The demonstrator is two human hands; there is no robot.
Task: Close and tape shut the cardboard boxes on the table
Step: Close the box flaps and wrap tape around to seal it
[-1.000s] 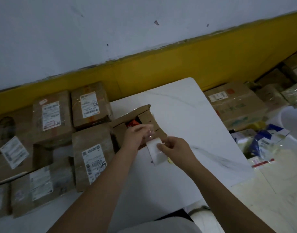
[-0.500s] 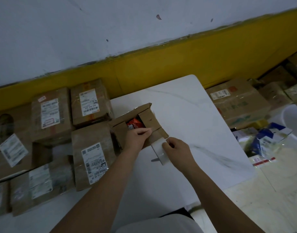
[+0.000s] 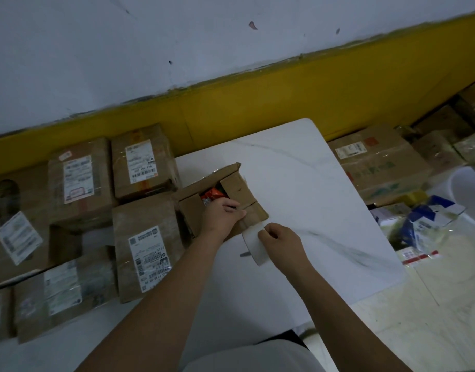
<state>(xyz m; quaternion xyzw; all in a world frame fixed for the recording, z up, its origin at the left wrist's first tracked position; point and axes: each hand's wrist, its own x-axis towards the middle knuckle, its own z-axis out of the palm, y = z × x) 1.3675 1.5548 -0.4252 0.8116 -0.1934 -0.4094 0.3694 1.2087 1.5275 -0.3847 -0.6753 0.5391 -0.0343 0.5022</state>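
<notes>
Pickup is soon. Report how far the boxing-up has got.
Done: the labelled boxes at left look sealed. In hand: the open box, flaps up, orange packet showing; left hand holds its near flap, right hand pinches a white roll, likely tape. Left: fold flaps, tape them.

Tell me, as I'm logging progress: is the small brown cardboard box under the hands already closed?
No: the small brown cardboard box has its flaps open, and an orange packet shows inside.

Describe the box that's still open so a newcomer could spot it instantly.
On the white marble table, look at its left edge, beside the sealed labelled boxes. The open cardboard box lies under the left hand; alone, its flaps stand up, showing an orange packet.
</notes>
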